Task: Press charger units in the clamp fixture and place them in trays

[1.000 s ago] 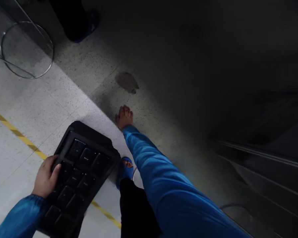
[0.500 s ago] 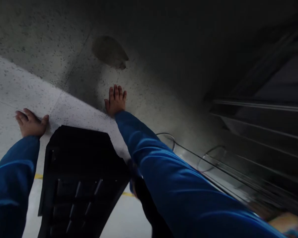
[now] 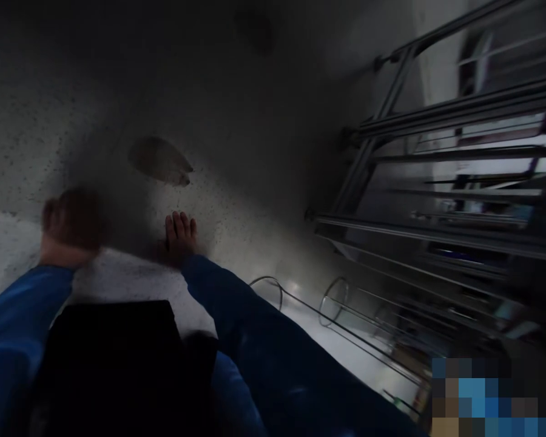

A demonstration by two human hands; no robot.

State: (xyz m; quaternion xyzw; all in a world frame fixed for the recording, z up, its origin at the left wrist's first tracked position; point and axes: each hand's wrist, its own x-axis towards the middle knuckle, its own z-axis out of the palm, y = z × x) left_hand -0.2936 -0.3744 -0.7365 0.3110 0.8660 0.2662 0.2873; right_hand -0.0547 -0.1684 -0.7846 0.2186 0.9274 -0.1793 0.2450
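Note:
My right hand (image 3: 181, 238), in a blue sleeve, lies flat on the speckled floor (image 3: 236, 224) with its fingers stretched out. Just beyond its fingertips is a brown oval patch (image 3: 157, 159) with two small dark tips, its kind not clear. To the left, my left hand (image 3: 73, 227) is at the floor in shadow; motion blur and darkness hide how its fingers lie. Between my forearms, near my body, is a black panel-like object (image 3: 111, 358), very dark now. Neither hand touches it.
A dark metal rack (image 3: 437, 233) with several rails stands on the right. Below it runs a thin wire frame with round loops (image 3: 333, 301). Part of a person (image 3: 482, 400), blurred into blocks, is at the bottom right. Deep shadow covers the far floor.
The view has shifted and darkened, bringing more of the rack into sight. My left hand has moved forward from the lit floor into shadow. My right hand stays flat on the floor.

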